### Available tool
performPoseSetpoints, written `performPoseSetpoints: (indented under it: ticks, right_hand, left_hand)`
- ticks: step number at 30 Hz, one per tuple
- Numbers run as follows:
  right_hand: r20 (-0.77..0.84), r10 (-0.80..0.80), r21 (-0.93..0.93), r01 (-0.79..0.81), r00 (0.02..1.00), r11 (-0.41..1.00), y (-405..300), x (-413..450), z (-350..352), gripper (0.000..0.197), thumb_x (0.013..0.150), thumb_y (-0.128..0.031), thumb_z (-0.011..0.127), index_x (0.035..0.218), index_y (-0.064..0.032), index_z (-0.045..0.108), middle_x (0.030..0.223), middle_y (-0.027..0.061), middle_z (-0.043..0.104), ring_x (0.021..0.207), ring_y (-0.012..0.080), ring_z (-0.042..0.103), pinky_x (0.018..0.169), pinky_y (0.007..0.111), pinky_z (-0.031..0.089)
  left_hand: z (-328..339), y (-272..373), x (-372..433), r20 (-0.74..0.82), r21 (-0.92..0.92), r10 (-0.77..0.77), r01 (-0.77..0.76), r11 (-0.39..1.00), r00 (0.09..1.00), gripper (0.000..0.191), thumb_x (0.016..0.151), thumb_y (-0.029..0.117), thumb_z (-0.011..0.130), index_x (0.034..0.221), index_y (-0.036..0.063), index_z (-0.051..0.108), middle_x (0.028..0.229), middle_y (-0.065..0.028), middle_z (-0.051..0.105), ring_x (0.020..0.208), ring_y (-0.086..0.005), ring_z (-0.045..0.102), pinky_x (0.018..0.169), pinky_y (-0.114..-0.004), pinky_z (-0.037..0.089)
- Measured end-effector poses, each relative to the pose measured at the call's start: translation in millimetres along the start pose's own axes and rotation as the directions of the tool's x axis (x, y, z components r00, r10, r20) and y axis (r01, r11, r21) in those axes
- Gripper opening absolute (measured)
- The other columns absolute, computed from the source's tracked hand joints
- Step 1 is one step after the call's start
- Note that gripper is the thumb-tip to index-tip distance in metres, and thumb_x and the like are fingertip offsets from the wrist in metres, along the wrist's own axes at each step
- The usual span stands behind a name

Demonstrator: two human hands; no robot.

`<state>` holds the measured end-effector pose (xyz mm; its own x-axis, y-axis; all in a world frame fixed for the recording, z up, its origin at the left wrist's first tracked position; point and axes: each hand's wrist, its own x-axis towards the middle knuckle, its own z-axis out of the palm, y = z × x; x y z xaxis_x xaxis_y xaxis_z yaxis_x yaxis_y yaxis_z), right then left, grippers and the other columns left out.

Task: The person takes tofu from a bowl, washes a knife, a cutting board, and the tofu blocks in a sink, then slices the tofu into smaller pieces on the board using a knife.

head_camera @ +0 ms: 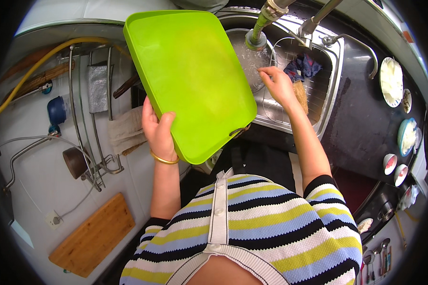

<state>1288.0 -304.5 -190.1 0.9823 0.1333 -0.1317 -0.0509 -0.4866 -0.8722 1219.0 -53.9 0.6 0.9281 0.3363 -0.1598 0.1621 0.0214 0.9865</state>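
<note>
My left hand (160,131), with a gold bangle at the wrist, grips the lower left edge of a bright green plastic board with a raised rim (196,85). The board is held up at a slant beside the stainless steel sink (337,82) and covers part of it. My right hand (280,85) hovers over the sink with nothing visible in its bent, slightly parted fingers. Near that hand, a dark blue cloth (308,66) and a tan scrubbing pad (300,94) lie at a wire rack (317,103). A metal basin of water (248,53) is partly hidden by the board.
Over the basin hangs a faucet spout (257,37). On the right, the dark counter (356,117) carries a plate of pale food (391,82) and several bowls. A wall rack (75,107) with cloths, a yellow hose (39,67) and a wooden board (94,235) are on the left.
</note>
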Motion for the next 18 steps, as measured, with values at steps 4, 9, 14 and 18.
performPoseSetpoints:
  ticks: [4, 9, 14, 18]
  right_hand:
    - [-0.017, 0.054, -0.130, -0.056, 0.998, 0.990, 3.0, -26.4, -3.5, 0.027, 0.087, -0.028, 0.056, 0.091, -0.0040, 0.066, 0.095, 0.0149, 0.065, 0.093, 0.0315, 0.060, 0.080, 0.039, 0.047]
    - [0.174, 0.356, -0.076, -0.348, 0.918, 0.935, -3.8, -47.0, -12.8, 0.025, 0.087, -0.027, 0.057, 0.099, -0.0073, 0.064, 0.091, 0.0147, 0.065, 0.092, 0.0313, 0.060, 0.077, 0.041, 0.047]
    - [-0.258, -0.019, -0.509, -0.119, 0.966, 0.853, 57.4, -59.4, -15.8, 0.047, 0.076, -0.018, 0.066, 0.120, -0.0059, 0.053, 0.119, 0.0147, 0.053, 0.104, 0.0330, 0.051, 0.089, 0.041, 0.044]
    - [-0.299, -0.023, -0.569, -0.159, 0.954, 0.807, 83.5, -64.6, -20.5, 0.047, 0.076, -0.019, 0.067, 0.119, -0.0034, 0.055, 0.119, 0.0143, 0.055, 0.102, 0.0320, 0.054, 0.086, 0.041, 0.046]
  left_hand:
    - [-2.5, -2.7, -2.4, 0.000, -0.024, -0.012, 0.012, 1.000, 1.000, 0.051, 0.076, -0.004, 0.047, 0.127, -0.0058, 0.041, 0.111, -0.0122, 0.056, 0.096, -0.0183, 0.057, 0.085, -0.028, 0.046]
    - [-5.2, -6.7, -1.3, 0.009, -0.034, -0.006, 0.006, 0.999, 1.000, 0.049, 0.076, -0.005, 0.047, 0.125, -0.0060, 0.042, 0.110, -0.0118, 0.056, 0.096, -0.0183, 0.057, 0.084, -0.028, 0.047]
    - [-9.3, -3.2, -2.7, 0.008, -0.050, -0.008, 0.008, 0.999, 1.000, 0.049, 0.077, -0.005, 0.047, 0.126, -0.0060, 0.042, 0.110, -0.0117, 0.056, 0.096, -0.0187, 0.057, 0.084, -0.028, 0.047]
    - [-12.3, -3.0, -3.6, 0.020, -0.053, -0.004, 0.005, 0.999, 1.000, 0.050, 0.077, -0.005, 0.048, 0.127, -0.0057, 0.041, 0.111, -0.0115, 0.056, 0.097, -0.0185, 0.057, 0.085, -0.028, 0.046]
